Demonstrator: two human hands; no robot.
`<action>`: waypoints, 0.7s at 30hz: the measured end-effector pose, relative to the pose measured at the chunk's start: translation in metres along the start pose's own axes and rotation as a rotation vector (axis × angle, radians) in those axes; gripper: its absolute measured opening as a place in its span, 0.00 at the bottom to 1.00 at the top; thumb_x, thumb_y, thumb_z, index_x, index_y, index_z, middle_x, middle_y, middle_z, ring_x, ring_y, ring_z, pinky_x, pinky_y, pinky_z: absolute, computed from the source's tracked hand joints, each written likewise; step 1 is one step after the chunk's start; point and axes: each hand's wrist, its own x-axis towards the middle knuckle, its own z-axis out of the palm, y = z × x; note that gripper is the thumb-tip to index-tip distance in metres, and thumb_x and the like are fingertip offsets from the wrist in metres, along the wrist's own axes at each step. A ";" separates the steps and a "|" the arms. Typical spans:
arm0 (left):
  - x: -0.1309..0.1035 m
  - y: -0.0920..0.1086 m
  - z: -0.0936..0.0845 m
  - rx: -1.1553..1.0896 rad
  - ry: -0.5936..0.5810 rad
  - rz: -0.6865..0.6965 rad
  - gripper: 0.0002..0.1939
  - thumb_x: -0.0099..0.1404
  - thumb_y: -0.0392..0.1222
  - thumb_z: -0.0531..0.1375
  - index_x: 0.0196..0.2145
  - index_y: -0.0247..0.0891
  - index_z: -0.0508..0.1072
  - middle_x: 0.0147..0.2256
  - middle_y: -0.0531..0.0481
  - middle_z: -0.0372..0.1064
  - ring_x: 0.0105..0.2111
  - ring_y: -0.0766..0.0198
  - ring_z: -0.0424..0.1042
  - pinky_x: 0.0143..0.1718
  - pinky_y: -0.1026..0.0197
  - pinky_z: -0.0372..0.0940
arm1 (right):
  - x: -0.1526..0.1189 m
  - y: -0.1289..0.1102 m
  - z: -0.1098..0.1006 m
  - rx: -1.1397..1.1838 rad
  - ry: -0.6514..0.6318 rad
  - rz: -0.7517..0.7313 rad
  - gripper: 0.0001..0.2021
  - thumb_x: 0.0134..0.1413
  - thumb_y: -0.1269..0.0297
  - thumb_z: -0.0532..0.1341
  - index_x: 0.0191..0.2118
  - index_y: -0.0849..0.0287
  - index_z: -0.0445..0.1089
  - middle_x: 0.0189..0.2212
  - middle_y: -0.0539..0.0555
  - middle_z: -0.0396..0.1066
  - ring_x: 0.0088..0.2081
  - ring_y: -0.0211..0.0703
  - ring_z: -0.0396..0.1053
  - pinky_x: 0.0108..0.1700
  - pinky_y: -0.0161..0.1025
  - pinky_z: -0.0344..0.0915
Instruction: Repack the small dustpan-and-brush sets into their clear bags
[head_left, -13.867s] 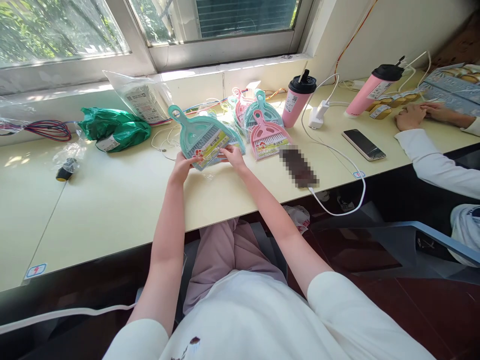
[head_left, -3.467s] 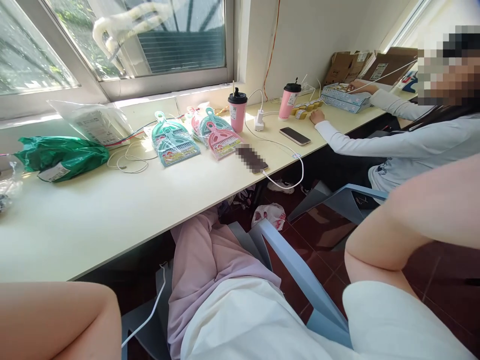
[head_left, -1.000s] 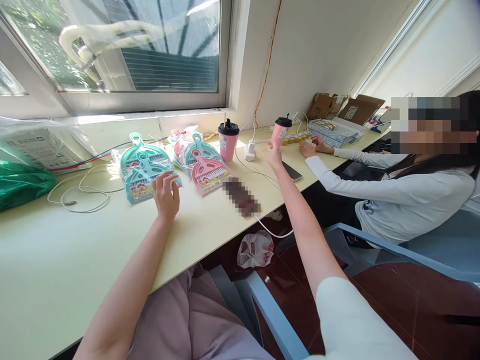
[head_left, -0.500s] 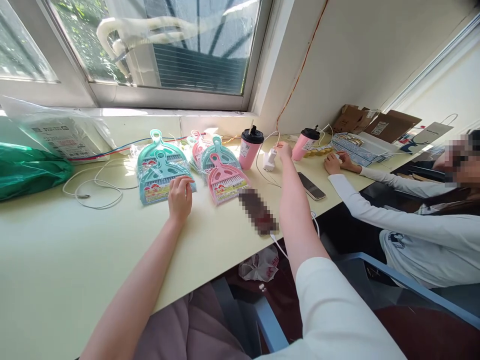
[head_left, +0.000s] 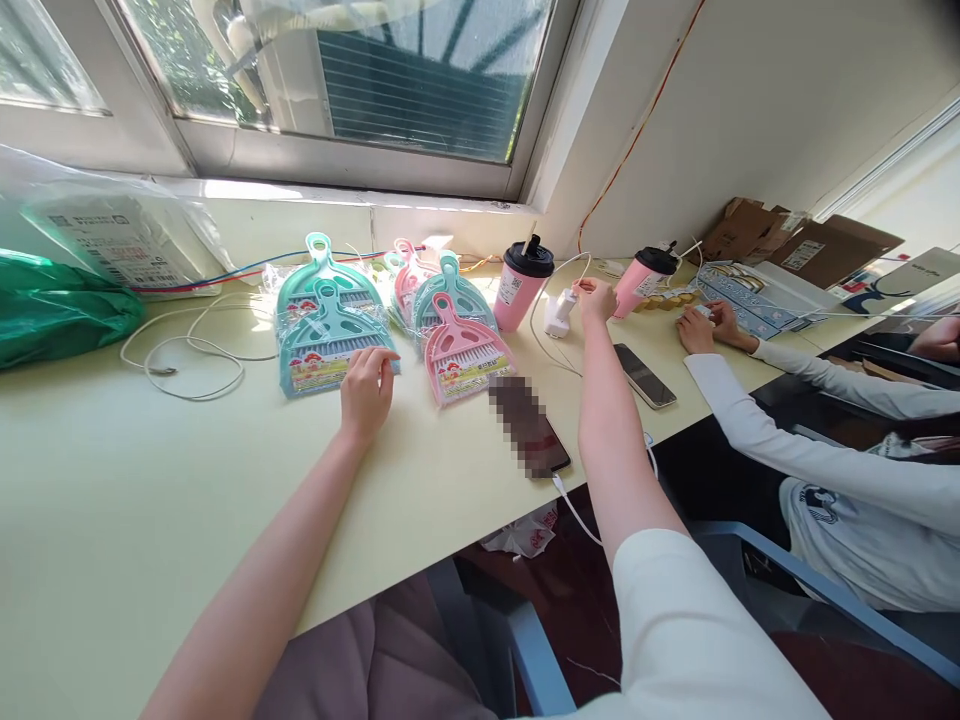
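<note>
My left hand rests at the near edge of a bagged blue dustpan-and-brush set, fingers loosely bent and slightly apart, with nothing visible in them. A pink dustpan-and-brush set lies to its right. Reaching across the table, my right hand has its thumb and fingertips pinched together beside a white charger. A thin white cable runs down close to those fingertips. What they pinch is too small to make out. A dark phone, partly pixelated, lies near the table edge with a white cable plugged in.
Two pink cups with black lids stand near the wall. Another phone lies right of my forearm. A co-worker's hands are at the right, near a patterned box. At left are a green bag and a coiled cable.
The view has tilted down and shifted left, so most things appear further right. My right hand stays by the charger, its fingers slightly turned. My left hand has barely moved.
</note>
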 end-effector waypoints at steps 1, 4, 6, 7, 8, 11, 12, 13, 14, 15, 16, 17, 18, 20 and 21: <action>0.000 0.000 0.000 -0.004 -0.006 -0.002 0.12 0.71 0.38 0.48 0.37 0.43 0.71 0.38 0.45 0.73 0.44 0.54 0.70 0.39 0.55 0.66 | 0.000 0.001 -0.001 0.000 -0.009 0.001 0.11 0.61 0.61 0.57 0.41 0.56 0.77 0.43 0.57 0.79 0.47 0.49 0.74 0.55 0.49 0.61; -0.001 0.000 0.001 -0.004 -0.024 -0.016 0.12 0.71 0.37 0.48 0.37 0.43 0.71 0.38 0.45 0.73 0.44 0.53 0.70 0.39 0.54 0.66 | 0.000 0.003 -0.001 0.012 -0.023 0.001 0.12 0.61 0.60 0.57 0.42 0.57 0.77 0.44 0.57 0.79 0.47 0.49 0.73 0.54 0.48 0.62; -0.001 0.001 0.000 0.001 -0.034 -0.031 0.12 0.71 0.37 0.48 0.37 0.43 0.71 0.38 0.46 0.73 0.44 0.53 0.70 0.39 0.54 0.66 | 0.001 0.004 0.000 0.025 -0.019 0.000 0.11 0.61 0.61 0.57 0.41 0.56 0.76 0.44 0.56 0.79 0.48 0.48 0.74 0.53 0.47 0.63; -0.001 0.001 0.000 0.001 -0.037 -0.037 0.12 0.70 0.37 0.48 0.36 0.43 0.71 0.38 0.46 0.73 0.44 0.54 0.70 0.39 0.54 0.66 | 0.001 0.005 0.001 0.029 -0.015 0.001 0.11 0.61 0.62 0.57 0.41 0.56 0.76 0.44 0.56 0.79 0.48 0.48 0.74 0.53 0.47 0.63; 0.000 0.001 0.000 0.001 -0.042 -0.039 0.12 0.70 0.37 0.48 0.36 0.43 0.71 0.38 0.46 0.73 0.43 0.54 0.70 0.39 0.54 0.66 | 0.001 0.005 0.002 0.030 -0.011 0.005 0.10 0.60 0.62 0.57 0.41 0.55 0.76 0.43 0.55 0.79 0.47 0.48 0.74 0.53 0.46 0.63; 0.000 0.001 0.000 0.003 -0.053 -0.046 0.11 0.70 0.37 0.49 0.36 0.43 0.71 0.37 0.46 0.73 0.43 0.54 0.70 0.39 0.54 0.66 | 0.001 0.007 0.004 0.035 -0.002 0.022 0.10 0.60 0.63 0.58 0.41 0.55 0.76 0.43 0.55 0.79 0.47 0.48 0.74 0.53 0.48 0.65; 0.000 0.001 0.000 0.001 -0.057 -0.048 0.11 0.70 0.37 0.49 0.36 0.43 0.70 0.37 0.46 0.73 0.43 0.53 0.70 0.39 0.54 0.66 | 0.001 0.008 0.005 0.042 0.001 0.030 0.10 0.60 0.63 0.58 0.42 0.55 0.76 0.43 0.56 0.79 0.47 0.48 0.74 0.53 0.48 0.65; 0.000 0.001 0.000 -0.004 -0.063 -0.049 0.11 0.70 0.37 0.49 0.36 0.43 0.70 0.37 0.46 0.73 0.43 0.53 0.70 0.39 0.54 0.66 | 0.001 0.009 0.006 0.051 0.004 0.041 0.10 0.59 0.63 0.58 0.42 0.56 0.76 0.44 0.56 0.79 0.47 0.49 0.74 0.53 0.49 0.66; 0.000 0.000 0.000 -0.010 -0.069 -0.051 0.11 0.70 0.37 0.48 0.36 0.43 0.70 0.37 0.45 0.73 0.44 0.53 0.70 0.39 0.54 0.67 | 0.001 0.010 0.007 0.066 0.003 0.054 0.10 0.59 0.63 0.59 0.42 0.56 0.76 0.44 0.57 0.79 0.47 0.49 0.74 0.53 0.49 0.66; 0.000 0.000 0.000 -0.017 -0.076 -0.055 0.11 0.70 0.37 0.48 0.36 0.42 0.70 0.38 0.45 0.73 0.44 0.53 0.70 0.40 0.54 0.67 | 0.001 0.011 0.008 0.088 -0.006 0.066 0.11 0.59 0.63 0.59 0.43 0.57 0.76 0.44 0.58 0.79 0.47 0.48 0.74 0.53 0.48 0.66; 0.000 0.000 0.001 -0.022 -0.082 -0.059 0.11 0.70 0.37 0.48 0.36 0.42 0.70 0.38 0.45 0.73 0.44 0.54 0.70 0.40 0.55 0.67 | 0.000 0.013 0.009 0.114 -0.018 0.075 0.11 0.59 0.63 0.59 0.43 0.59 0.76 0.44 0.59 0.79 0.47 0.48 0.74 0.53 0.47 0.66; 0.000 0.000 0.001 -0.026 -0.085 -0.063 0.11 0.70 0.37 0.48 0.36 0.42 0.70 0.38 0.45 0.73 0.44 0.54 0.70 0.41 0.55 0.67 | 0.000 0.015 0.010 0.143 -0.033 0.079 0.12 0.59 0.63 0.59 0.45 0.60 0.75 0.46 0.60 0.78 0.47 0.47 0.74 0.54 0.46 0.66; 0.000 0.000 0.001 -0.029 -0.087 -0.066 0.11 0.70 0.37 0.49 0.36 0.42 0.70 0.38 0.45 0.73 0.44 0.54 0.70 0.41 0.55 0.67 | 0.000 0.017 0.011 0.170 -0.051 0.077 0.14 0.59 0.64 0.60 0.48 0.61 0.74 0.48 0.61 0.77 0.49 0.46 0.73 0.55 0.45 0.66; 0.000 0.000 0.001 -0.032 -0.092 -0.068 0.11 0.70 0.37 0.49 0.36 0.42 0.70 0.38 0.45 0.73 0.44 0.54 0.70 0.41 0.55 0.67 | -0.002 0.022 0.013 0.220 -0.118 0.068 0.21 0.57 0.65 0.62 0.56 0.62 0.69 0.54 0.64 0.73 0.53 0.46 0.71 0.56 0.43 0.66; 0.000 0.000 0.001 -0.030 -0.096 -0.069 0.11 0.70 0.36 0.49 0.36 0.42 0.70 0.38 0.45 0.73 0.44 0.54 0.70 0.41 0.55 0.67 | -0.003 0.024 0.013 0.238 -0.173 0.067 0.26 0.55 0.66 0.64 0.60 0.62 0.65 0.57 0.65 0.70 0.55 0.45 0.71 0.56 0.42 0.67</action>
